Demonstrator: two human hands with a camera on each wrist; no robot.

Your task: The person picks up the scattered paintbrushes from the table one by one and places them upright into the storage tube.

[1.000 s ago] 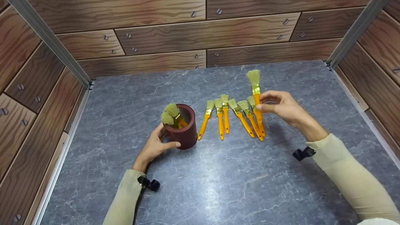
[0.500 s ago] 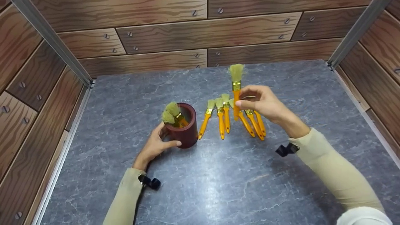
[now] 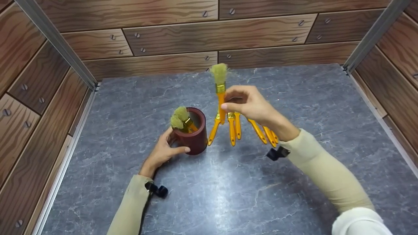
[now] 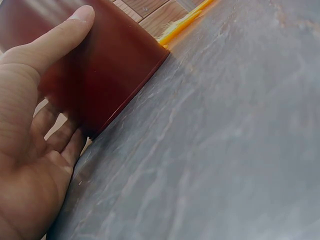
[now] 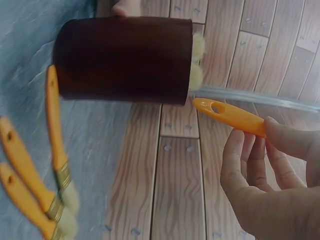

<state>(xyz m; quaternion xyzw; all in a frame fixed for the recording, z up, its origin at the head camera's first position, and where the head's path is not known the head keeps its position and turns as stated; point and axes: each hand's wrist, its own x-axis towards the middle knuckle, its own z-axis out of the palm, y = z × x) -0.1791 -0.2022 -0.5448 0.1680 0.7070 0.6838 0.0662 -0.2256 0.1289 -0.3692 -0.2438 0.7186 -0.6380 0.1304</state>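
Marbled tabletop (image 3: 254,192), brushes (image 3: 232,131) beside cup (image 3: 196,141)

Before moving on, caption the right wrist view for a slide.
Right hand pinches an orange brush handle near a dark cup; three brushes lie nearby.

Head: looks forward and down from above you; widest, takes in table (image 3: 183,209), walls (image 3: 169,40), your left hand (image 3: 162,151) and right hand (image 3: 254,103). Left wrist: tilted, low, very close, facing the cup (image 4: 112,62) across your left hand. Right wrist: rolled sideways, farther from the cup, facing it past your right hand. All three share cup and table.
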